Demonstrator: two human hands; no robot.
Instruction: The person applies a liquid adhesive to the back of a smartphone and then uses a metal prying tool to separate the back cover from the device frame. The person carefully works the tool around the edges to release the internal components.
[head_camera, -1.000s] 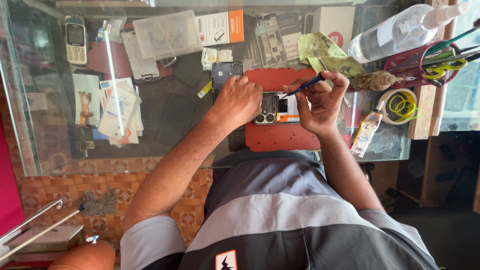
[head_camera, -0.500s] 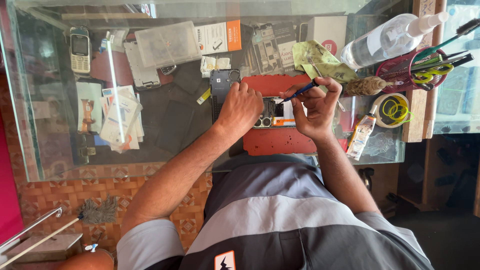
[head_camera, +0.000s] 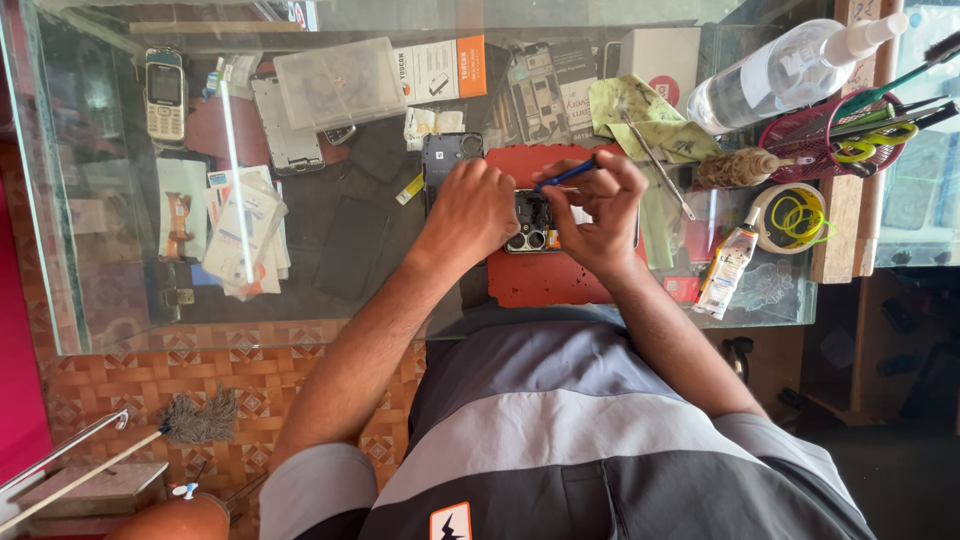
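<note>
Near the desk's (head_camera: 120, 335) front edge, left hand (head_camera: 478, 205) pins opened phone (head_camera: 532, 222) steady; right hand (head_camera: 598, 212) fingers pinched on blue tool (head_camera: 565, 175) for probing.

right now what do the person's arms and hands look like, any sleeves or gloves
Both arms are bare from the short sleeves down. The left hand and right hand wear no gloves, and no rings or watch show. The shirt is grey in lighter and darker bands, with short grey sleeves and a small orange and white patch at the chest.
</note>
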